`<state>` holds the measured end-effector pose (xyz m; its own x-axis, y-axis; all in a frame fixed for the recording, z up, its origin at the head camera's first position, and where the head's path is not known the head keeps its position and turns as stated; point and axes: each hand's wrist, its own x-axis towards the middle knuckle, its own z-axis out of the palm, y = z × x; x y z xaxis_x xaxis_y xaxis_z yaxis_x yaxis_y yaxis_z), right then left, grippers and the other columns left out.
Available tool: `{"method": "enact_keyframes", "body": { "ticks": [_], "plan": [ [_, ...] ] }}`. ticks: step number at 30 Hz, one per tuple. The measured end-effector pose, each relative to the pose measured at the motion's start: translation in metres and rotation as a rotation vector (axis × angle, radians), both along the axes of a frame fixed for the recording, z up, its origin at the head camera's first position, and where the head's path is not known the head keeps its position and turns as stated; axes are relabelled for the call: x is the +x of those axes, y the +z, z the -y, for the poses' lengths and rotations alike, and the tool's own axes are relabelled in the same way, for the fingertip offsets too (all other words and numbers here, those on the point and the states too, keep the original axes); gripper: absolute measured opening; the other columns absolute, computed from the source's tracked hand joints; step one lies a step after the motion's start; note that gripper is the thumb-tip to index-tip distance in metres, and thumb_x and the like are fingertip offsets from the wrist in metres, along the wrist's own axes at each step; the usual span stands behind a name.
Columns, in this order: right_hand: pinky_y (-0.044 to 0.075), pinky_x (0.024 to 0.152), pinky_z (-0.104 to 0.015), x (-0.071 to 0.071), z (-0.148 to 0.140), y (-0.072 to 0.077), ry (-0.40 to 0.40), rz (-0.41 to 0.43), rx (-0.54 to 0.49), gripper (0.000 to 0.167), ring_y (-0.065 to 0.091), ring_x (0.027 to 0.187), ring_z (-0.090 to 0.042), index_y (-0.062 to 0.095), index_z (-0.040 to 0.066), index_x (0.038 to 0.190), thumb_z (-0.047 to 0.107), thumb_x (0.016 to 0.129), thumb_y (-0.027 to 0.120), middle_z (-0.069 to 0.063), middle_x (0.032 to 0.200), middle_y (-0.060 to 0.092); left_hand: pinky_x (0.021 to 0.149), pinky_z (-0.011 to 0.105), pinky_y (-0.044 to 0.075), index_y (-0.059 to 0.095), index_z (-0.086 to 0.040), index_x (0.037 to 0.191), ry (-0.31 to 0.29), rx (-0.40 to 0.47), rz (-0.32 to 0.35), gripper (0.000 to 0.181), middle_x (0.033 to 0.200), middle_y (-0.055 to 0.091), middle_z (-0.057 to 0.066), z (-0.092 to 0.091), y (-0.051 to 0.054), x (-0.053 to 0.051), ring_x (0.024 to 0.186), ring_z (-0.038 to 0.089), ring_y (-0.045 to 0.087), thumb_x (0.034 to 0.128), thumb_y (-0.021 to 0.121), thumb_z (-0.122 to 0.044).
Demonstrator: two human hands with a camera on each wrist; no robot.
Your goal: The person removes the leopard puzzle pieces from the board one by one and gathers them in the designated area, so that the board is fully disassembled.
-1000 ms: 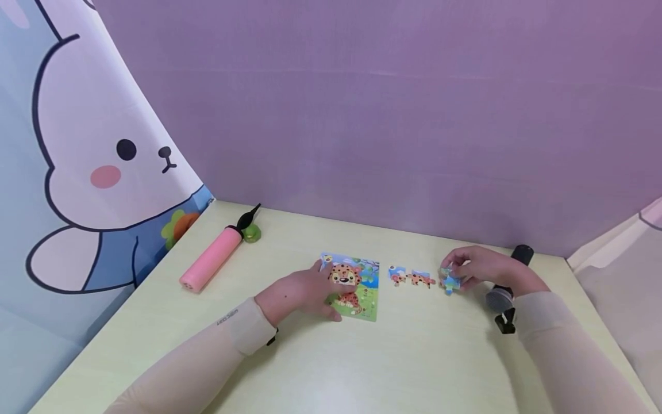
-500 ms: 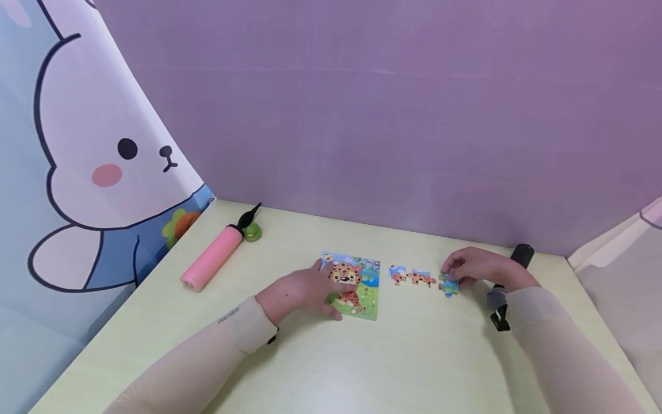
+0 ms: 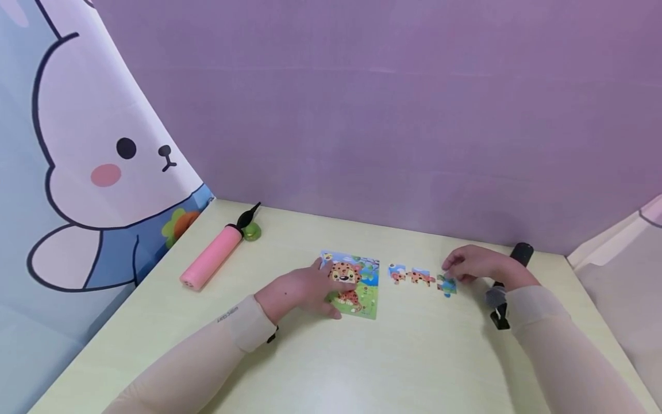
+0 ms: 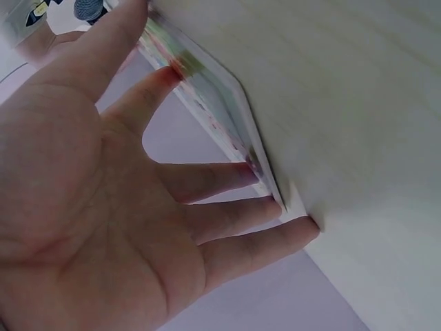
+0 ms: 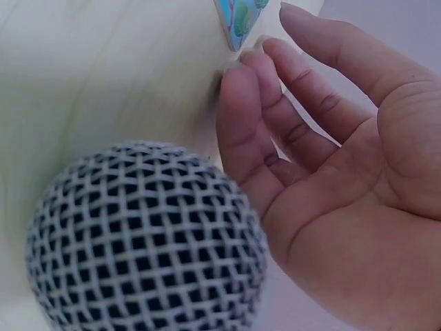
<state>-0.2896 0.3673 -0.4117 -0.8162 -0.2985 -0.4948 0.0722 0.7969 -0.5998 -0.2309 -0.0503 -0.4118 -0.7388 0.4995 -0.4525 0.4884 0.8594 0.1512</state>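
Note:
In the head view my left hand [image 3: 307, 287] lies over the left side of a leopard jigsaw puzzle [image 3: 368, 299]. Its fingers are spread, and in the left wrist view several fingertips touch the board's edge. To the right, my right hand [image 3: 473, 264] hovers with bent fingers at a blue-green puzzle piece [image 3: 447, 286] flat on the table. The right wrist view has that piece's corner [image 5: 240, 21] just beyond loosely bent fingers, with nothing pinched. Two spotted pieces, one left [image 3: 397, 274] and one right [image 3: 421, 278], lie between puzzle and blue-green piece.
A microphone [image 3: 496, 296] lies beneath and beside the right wrist, its mesh head large in the right wrist view. A pink hand pump [image 3: 213, 257] and a small green object [image 3: 251, 232] lie at the back left. A purple curtain [image 3: 362, 115] rises behind the table.
The blue-green piece was held by my right fingers, then laid flat and shifted slightly left; the fingers have let go of it. My left hand has stayed in place.

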Motion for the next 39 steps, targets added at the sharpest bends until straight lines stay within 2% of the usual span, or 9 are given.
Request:
{"method": "enact_keyframes", "body": {
  "ticks": [5, 9, 12, 16, 20, 24, 28, 34, 39],
  "plan": [
    [0.058, 0.083, -0.037, 0.0, 0.008, 0.01, 0.019, -0.058, -0.011, 0.029, 0.058, 0.09, -0.021, 0.064, -0.001, 0.126, 0.022, 0.109, 0.061, -0.004, 0.091, 0.058, 0.123, 0.068, 0.042, 0.037, -0.06, 0.159, -0.009, -0.018, 0.02, 0.067, 0.18, 0.022, 0.017, -0.002, 0.005, -0.006, 0.167, 0.044, 0.02, 0.0986, 0.067, -0.063],
    [0.063, 0.092, -0.043, 0.003, 0.026, 0.021, 0.033, -0.107, -0.07, 0.035, 0.063, 0.1, -0.024, 0.062, -0.002, 0.131, 0.026, 0.111, 0.058, -0.011, 0.11, 0.065, 0.127, 0.063, 0.04, 0.043, -0.058, 0.157, -0.025, -0.011, 0.059, 0.063, 0.174, 0.04, 0.009, -0.006, 0.015, -0.012, 0.163, 0.037, 0.036, 0.0991, 0.066, -0.063],
    [0.064, 0.096, -0.045, 0.005, 0.048, 0.028, 0.032, -0.132, -0.106, 0.038, 0.066, 0.107, -0.028, 0.063, 0.001, 0.133, 0.032, 0.11, 0.061, -0.017, 0.126, 0.065, 0.128, 0.06, 0.038, 0.045, -0.05, 0.159, -0.016, 0.02, 0.076, 0.064, 0.17, 0.047, 0.005, -0.004, 0.023, -0.018, 0.16, 0.033, 0.041, 0.1002, 0.064, -0.063],
    [0.065, 0.095, -0.045, 0.004, 0.083, 0.033, 0.045, -0.147, -0.128, 0.038, 0.068, 0.106, -0.031, 0.065, 0.005, 0.132, 0.034, 0.108, 0.065, -0.02, 0.13, 0.065, 0.126, 0.06, 0.041, 0.05, -0.031, 0.161, 0.03, 0.115, 0.009, 0.066, 0.166, 0.051, 0.009, 0.008, 0.028, -0.03, 0.156, 0.035, 0.045, 0.1033, 0.062, -0.061],
    [0.066, 0.089, -0.044, 0.004, 0.123, 0.025, 0.089, -0.151, -0.192, 0.035, 0.072, 0.099, -0.031, 0.064, 0.003, 0.134, 0.027, 0.107, 0.065, -0.021, 0.127, 0.066, 0.121, 0.06, 0.047, 0.051, -0.02, 0.16, 0.094, 0.13, -0.061, 0.075, 0.158, 0.055, 0.014, 0.026, 0.023, -0.04, 0.147, 0.038, 0.053, 0.0993, 0.069, -0.06],
    [0.066, 0.081, -0.04, 0.009, 0.169, 0.008, 0.138, -0.108, -0.278, 0.039, 0.075, 0.098, -0.028, 0.06, 0.001, 0.139, 0.018, 0.104, 0.067, -0.017, 0.125, 0.064, 0.123, 0.071, 0.039, 0.037, -0.013, 0.166, 0.129, 0.067, -0.048, 0.104, 0.17, 0.039, 0.022, 0.04, 0.01, -0.043, 0.156, 0.049, 0.038, 0.0883, 0.077, -0.069],
    [0.065, 0.086, -0.035, 0.011, 0.205, -0.004, 0.168, -0.105, -0.3, 0.048, 0.071, 0.099, -0.021, 0.059, 0.002, 0.142, 0.018, 0.099, 0.074, -0.014, 0.125, 0.063, 0.125, 0.08, 0.026, 0.019, -0.015, 0.173, 0.153, 0.07, -0.017, 0.125, 0.179, 0.014, 0.025, 0.046, 0.002, -0.046, 0.164, 0.056, 0.016, 0.0813, 0.078, -0.077],
    [0.059, 0.094, -0.038, 0.006, 0.237, -0.015, 0.205, -0.205, -0.236, 0.056, 0.065, 0.107, -0.02, 0.06, 0.006, 0.145, 0.021, 0.096, 0.08, -0.011, 0.129, 0.067, 0.127, 0.078, 0.024, 0.012, -0.019, 0.174, 0.158, 0.095, 0.039, 0.129, 0.18, 0.006, 0.025, 0.049, -0.002, -0.047, 0.164, 0.057, 0.007, 0.0802, 0.08, -0.076],
    [0.057, 0.103, -0.042, 0.006, 0.248, -0.026, 0.22, -0.247, -0.222, 0.054, 0.063, 0.113, -0.021, 0.061, 0.003, 0.141, 0.02, 0.095, 0.082, -0.01, 0.13, 0.065, 0.127, 0.076, 0.027, 0.013, -0.02, 0.174, 0.15, 0.067, 0.037, 0.127, 0.18, 0.008, 0.025, 0.049, -0.003, -0.048, 0.164, 0.057, 0.009, 0.0807, 0.079, -0.076]
  ]
}}
